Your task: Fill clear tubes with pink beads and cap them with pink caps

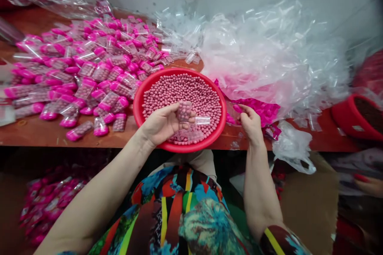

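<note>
Over the red basin (138, 99) my left hand (163, 124) is closed around a small clear container (184, 110) filled with pink beads. Loose pink beads (182, 87) fill the basin, and an empty clear container (202, 120) lies on them near my fingertips. To the right of the basin, my right hand (251, 122) pinches a bright pink cap (237, 108). More pink caps (265, 111) show around a torn bag just beyond that hand. A large heap of filled, pink-capped containers (98, 67) spreads over the table left of the basin.
Clear plastic bags with empty containers (269, 44) pile up along the back right of the table (179, 63). A red bucket (348, 117) stands at the right edge. Below the table are pink packages (50, 203) and a cardboard box (311, 203). Another person's hand (369, 185) shows at far right.
</note>
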Available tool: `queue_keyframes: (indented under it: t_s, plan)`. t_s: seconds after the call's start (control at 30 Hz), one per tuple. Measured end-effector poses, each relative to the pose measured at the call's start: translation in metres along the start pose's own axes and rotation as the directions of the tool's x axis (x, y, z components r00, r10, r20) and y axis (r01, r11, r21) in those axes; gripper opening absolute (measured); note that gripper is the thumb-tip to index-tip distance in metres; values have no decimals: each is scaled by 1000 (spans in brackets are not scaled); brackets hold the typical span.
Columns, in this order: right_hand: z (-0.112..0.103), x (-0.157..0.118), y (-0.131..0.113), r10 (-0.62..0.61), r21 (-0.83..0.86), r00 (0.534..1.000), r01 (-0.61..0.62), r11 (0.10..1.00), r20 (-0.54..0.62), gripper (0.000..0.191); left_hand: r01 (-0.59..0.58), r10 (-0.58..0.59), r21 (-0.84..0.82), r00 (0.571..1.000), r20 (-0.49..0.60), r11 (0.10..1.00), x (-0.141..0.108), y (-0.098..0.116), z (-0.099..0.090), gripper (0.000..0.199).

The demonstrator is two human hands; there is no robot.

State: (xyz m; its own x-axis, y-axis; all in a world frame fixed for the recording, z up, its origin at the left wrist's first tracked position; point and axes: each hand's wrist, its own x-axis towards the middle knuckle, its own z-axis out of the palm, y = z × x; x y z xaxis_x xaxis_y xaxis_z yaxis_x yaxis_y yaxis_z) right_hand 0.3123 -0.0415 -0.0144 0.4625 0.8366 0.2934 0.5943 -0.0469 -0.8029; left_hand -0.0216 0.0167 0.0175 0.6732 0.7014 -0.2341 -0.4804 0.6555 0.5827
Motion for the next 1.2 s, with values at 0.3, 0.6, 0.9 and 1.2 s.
queue_keyframes:
  t_s: [0.3, 0.6, 0.9, 1.2]
  plan:
    - [58, -41, -129, -82, 500, 893, -170, 849, 442, 35, -13, 17, 51, 997, -74, 999, -2, -6, 6, 42]
    - [87, -32, -124, -297, 395, 844, 111, 912, 448, 24, -56, 60, 47, 994, -91, 997, 1, -9, 2, 21]
    - [89, -41, -119, -540, 225, 802, 493, 840, 257, 19, -45, 49, 31, 988, -149, 998, 0, -8, 4, 18]
    - [89, -36, -121, -487, 346, 808, 376, 860, 333, 16, 10, -7, 17, 988, -153, 1000, 1, -7, 1, 21]
